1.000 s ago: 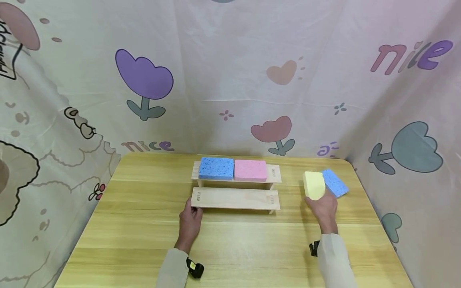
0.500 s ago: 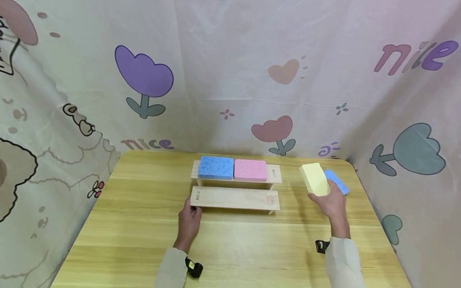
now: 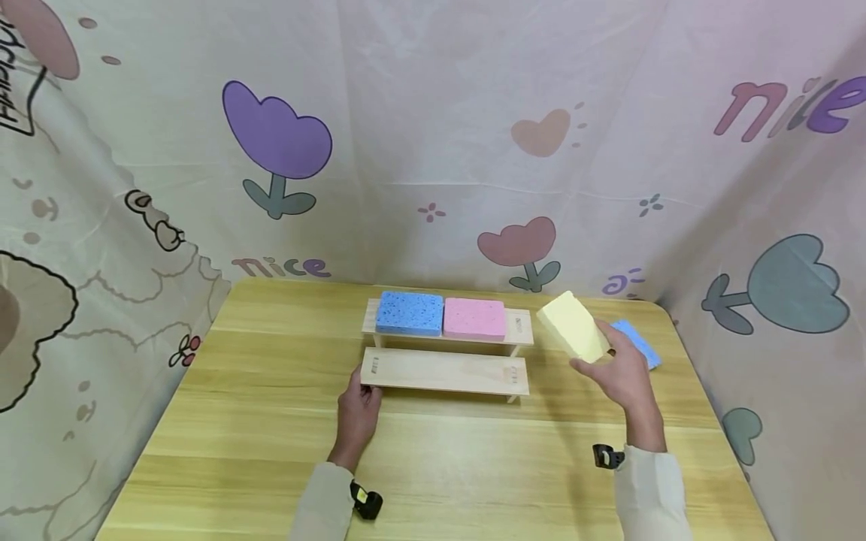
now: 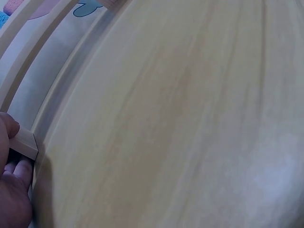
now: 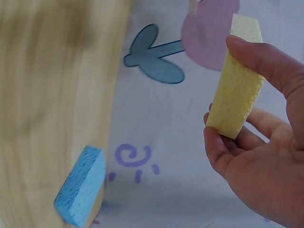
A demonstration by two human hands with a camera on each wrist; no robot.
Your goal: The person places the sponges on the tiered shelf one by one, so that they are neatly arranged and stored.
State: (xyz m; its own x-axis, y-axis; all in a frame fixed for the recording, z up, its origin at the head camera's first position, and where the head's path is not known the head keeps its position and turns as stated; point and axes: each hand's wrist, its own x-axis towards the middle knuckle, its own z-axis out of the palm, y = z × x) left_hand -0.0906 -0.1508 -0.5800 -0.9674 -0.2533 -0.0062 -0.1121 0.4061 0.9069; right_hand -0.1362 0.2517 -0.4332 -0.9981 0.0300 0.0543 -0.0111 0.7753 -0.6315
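My right hand (image 3: 622, 376) holds a pale yellow sponge (image 3: 573, 327) between thumb and fingers, tilted, to the right of a two-step wooden stand (image 3: 443, 372). The right wrist view shows the thumb on one side of the yellow sponge (image 5: 236, 92) and the fingertips on the other. At the front step's left end, my left hand (image 3: 357, 417) grips the stand's end piece (image 4: 23, 141), thumb above and fingers below. On the back step a speckled blue sponge (image 3: 409, 313) and a pink sponge (image 3: 475, 319) lie side by side. The front step is bare.
Another blue sponge (image 3: 641, 347) lies on the wooden table (image 3: 271, 421) behind my right hand, near the right back corner. A printed cloth (image 3: 406, 135) hangs along the table's back and sides.
My right hand has lifted the yellow sponge away from beside the blue one and carried it left toward the stand, tilting it. My left hand has stayed at the stand's left end.
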